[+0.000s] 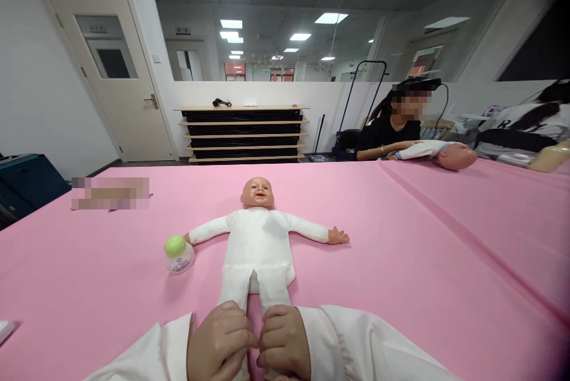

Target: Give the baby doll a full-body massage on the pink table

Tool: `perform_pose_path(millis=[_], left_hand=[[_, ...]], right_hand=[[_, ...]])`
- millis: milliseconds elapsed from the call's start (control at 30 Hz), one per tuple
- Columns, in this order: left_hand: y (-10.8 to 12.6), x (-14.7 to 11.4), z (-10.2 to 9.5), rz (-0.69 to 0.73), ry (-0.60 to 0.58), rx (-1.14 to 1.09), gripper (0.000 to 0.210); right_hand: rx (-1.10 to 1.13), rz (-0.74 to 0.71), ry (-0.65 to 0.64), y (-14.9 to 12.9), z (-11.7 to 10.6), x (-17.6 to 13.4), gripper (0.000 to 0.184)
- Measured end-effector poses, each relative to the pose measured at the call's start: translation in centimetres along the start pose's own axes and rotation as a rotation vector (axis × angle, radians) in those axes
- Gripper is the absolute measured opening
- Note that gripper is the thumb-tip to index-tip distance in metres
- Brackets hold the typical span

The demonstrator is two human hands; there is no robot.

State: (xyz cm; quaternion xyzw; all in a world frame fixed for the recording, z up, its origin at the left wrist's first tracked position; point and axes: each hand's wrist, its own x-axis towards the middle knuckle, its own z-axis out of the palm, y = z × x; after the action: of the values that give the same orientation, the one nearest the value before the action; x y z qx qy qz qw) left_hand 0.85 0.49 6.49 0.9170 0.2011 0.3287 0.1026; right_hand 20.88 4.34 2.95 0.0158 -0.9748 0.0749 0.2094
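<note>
A baby doll with a white cloth body lies on its back on the pink-covered table, head away from me and arms spread. My left hand is curled around the doll's leg on the left side. Around the other leg, my right hand is closed in the same way, its knuckles close to the left hand. The doll's lower legs and feet are mostly hidden by my hands. Beside the doll's hand on the left stands a small clear jar with a green lid.
A blurred-out flat item lies at the table's far left. At the far right, a person in black rests an arm by a second doll. Behind the table are a low shelf and a door.
</note>
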Motion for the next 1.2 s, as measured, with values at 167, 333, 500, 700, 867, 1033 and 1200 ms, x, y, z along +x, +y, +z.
perform_pose_path(millis=[167, 333, 500, 700, 867, 1033, 1200], left_hand=[[0.0, 0.0, -0.1, 0.001, 0.001, 0.002, 0.024], [0.0, 0.0, 0.0, 0.003, 0.007, 0.003, 0.024], [0.0, 0.0, 0.1, 0.01, 0.02, 0.005, 0.023], [-0.1, 0.1, 0.0, 0.002, -0.003, 0.004, 0.025], [0.1, -0.1, 0.0, 0.024, 0.043, -0.039, 0.024], [-0.4, -1.1, 0.2, -0.27, 0.359, -0.217, 0.022], [-3.4, -0.8, 0.3, -1.008, 0.668, -0.376, 0.021]], right_hand=[[0.002, -0.012, 0.011, 0.1, 0.2, 0.0, 0.039], [-0.018, -0.008, 0.0, 0.1, 0.4, 0.0, 0.04], [-0.016, -0.006, -0.013, 0.1, 0.2, -0.1, 0.038], [-0.006, -0.006, -0.012, 0.3, 0.5, 0.0, 0.041], [0.042, -0.032, 0.2, -0.5, -1.1, 0.7, 0.048], [0.115, 0.415, 0.679, 0.1, -2.1, 0.3, 0.032], [0.356, 1.155, 1.108, 4.2, 0.1, -0.8, 0.025]])
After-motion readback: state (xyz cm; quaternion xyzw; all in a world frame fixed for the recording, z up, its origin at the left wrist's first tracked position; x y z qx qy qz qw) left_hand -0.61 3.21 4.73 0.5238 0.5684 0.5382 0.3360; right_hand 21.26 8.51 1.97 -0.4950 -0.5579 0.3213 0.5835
